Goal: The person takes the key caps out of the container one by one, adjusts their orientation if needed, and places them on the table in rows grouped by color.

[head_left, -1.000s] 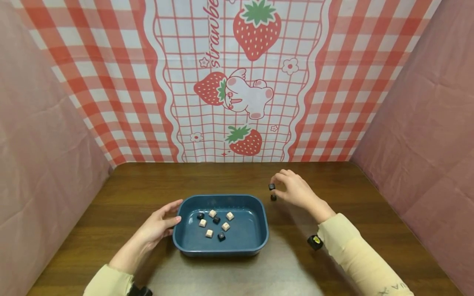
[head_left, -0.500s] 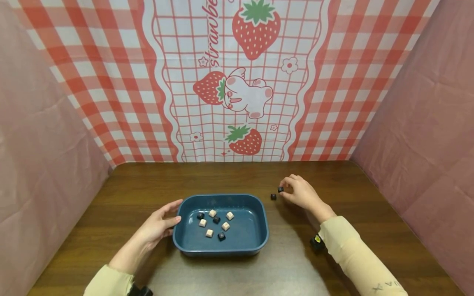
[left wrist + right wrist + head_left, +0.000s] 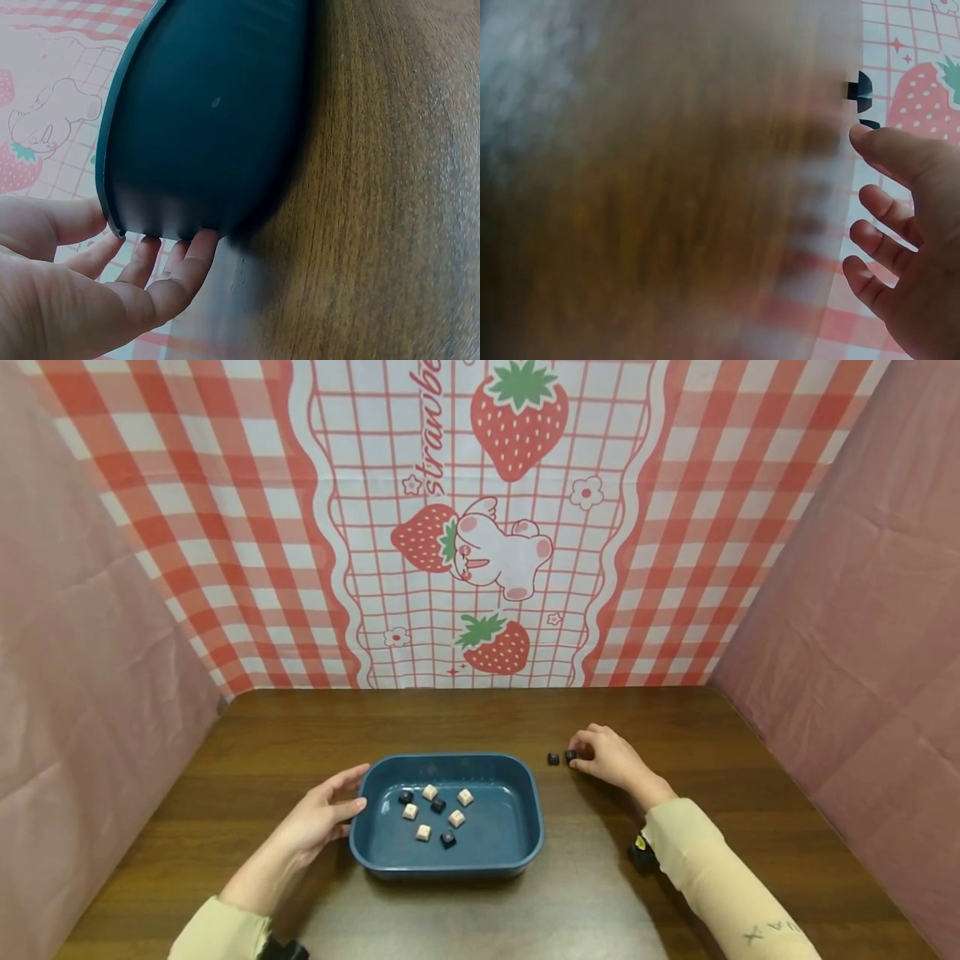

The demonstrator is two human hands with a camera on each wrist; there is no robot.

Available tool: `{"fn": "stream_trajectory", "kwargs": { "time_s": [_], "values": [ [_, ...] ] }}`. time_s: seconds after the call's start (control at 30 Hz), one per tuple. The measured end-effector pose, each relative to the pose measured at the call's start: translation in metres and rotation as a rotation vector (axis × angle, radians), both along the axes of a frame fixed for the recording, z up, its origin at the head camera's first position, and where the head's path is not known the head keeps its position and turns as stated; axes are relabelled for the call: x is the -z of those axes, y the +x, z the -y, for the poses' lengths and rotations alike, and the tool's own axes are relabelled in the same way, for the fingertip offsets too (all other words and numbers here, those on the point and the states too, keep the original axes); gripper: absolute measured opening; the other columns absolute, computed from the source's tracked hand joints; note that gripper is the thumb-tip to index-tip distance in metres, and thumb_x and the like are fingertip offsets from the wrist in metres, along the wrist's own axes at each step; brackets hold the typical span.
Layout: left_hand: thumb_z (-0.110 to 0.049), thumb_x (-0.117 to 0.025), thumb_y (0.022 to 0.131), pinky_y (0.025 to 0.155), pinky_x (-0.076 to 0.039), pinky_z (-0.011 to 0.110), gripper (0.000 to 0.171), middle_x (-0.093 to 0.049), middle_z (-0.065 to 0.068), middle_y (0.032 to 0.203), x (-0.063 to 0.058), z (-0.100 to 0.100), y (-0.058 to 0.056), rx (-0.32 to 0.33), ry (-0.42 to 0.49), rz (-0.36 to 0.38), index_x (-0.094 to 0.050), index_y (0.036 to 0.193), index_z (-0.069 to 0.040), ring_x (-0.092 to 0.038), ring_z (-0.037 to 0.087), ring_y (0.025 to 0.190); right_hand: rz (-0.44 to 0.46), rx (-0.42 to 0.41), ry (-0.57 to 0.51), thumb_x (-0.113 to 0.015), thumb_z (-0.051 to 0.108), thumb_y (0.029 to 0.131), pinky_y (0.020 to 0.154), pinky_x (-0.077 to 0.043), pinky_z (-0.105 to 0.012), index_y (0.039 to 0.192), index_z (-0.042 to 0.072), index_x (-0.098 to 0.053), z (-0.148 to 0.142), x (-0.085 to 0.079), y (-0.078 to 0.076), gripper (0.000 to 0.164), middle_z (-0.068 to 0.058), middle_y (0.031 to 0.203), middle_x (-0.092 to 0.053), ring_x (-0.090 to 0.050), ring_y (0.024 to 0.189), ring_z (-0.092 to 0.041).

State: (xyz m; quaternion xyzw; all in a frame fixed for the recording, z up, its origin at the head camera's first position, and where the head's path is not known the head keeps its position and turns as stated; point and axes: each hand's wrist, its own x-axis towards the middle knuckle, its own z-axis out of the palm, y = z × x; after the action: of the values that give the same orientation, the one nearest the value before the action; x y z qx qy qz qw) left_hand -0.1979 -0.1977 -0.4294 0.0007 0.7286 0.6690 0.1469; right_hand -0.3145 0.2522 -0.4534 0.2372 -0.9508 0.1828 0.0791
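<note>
Our R hand (image 3: 609,760) pinches a black keycap (image 3: 571,756) on the table (image 3: 420,722), just beside a 2nd keycap (image 3: 553,759), R of the blue tray (image 3: 450,868). Our L hand (image 3: 318,818), fingers spread, touches the tray's L end. Prob. best we pinch lightly, w/o nudging its neighbor.

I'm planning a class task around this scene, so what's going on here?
A person is handling small keycaps at a table. The right hand pinches a black keycap just right of a second black keycap on the table; whether the pinched one touches the wood is unclear. The left hand rests against the left end of a blue tray, which holds five cream keycaps and three black ones.
</note>
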Motion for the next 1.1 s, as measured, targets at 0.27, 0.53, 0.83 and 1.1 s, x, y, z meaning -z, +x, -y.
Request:
{"fn": "stream_trajectory", "kwargs": {
  "time_s": [0.27,0.53,0.83,1.1],
  "values": [
    [-0.005,-0.049,0.096,0.078,-0.052,0.038,0.053,-0.034,0.025,0.141,0.000,-0.001,0.000,-0.003,-0.008,-0.006,-0.031,0.146,-0.007,-0.055,0.026,0.105,0.043,-0.002,0.009,-0.076,0.017,0.078,0.067,-0.042,-0.034,0.089,0.014,-0.065,-0.002,0.001,-0.001,0.016,-0.001,0.081,-0.052,-0.046,0.073,-0.014],
    [-0.005,-0.049,0.096,0.079,-0.052,0.038,0.052,-0.035,0.023,0.141,-0.001,0.000,-0.001,-0.016,-0.016,0.008,-0.033,0.146,-0.008,-0.055,0.027,0.106,0.044,-0.011,-0.010,-0.077,0.017,0.077,0.068,-0.043,-0.035,0.090,0.012,-0.065,-0.005,0.002,-0.003,0.018,-0.002,0.081,-0.052,-0.047,0.074,-0.015],
    [-0.006,-0.050,0.096,0.078,-0.051,0.037,0.052,-0.035,0.023,0.141,0.000,-0.001,-0.001,-0.016,-0.021,0.006,-0.033,0.146,-0.008,-0.055,0.026,0.106,0.047,0.014,0.014,-0.078,0.023,0.076,0.072,-0.046,-0.040,0.094,0.013,-0.065,-0.001,-0.011,0.002,0.024,-0.003,0.089,-0.056,-0.053,0.082,-0.019],
    [-0.006,-0.048,0.097,0.076,-0.051,0.036,0.052,-0.034,0.023,0.141,0.000,-0.002,0.000,-0.015,-0.020,-0.005,-0.032,0.146,-0.007,-0.056,0.023,0.102,-0.027,0.009,0.036,-0.079,0.028,0.074,0.070,-0.046,-0.044,0.096,0.011,-0.064,0.008,-0.026,0.008,0.031,-0.003,0.093,-0.058,-0.054,0.088,-0.022]
  ]
}}
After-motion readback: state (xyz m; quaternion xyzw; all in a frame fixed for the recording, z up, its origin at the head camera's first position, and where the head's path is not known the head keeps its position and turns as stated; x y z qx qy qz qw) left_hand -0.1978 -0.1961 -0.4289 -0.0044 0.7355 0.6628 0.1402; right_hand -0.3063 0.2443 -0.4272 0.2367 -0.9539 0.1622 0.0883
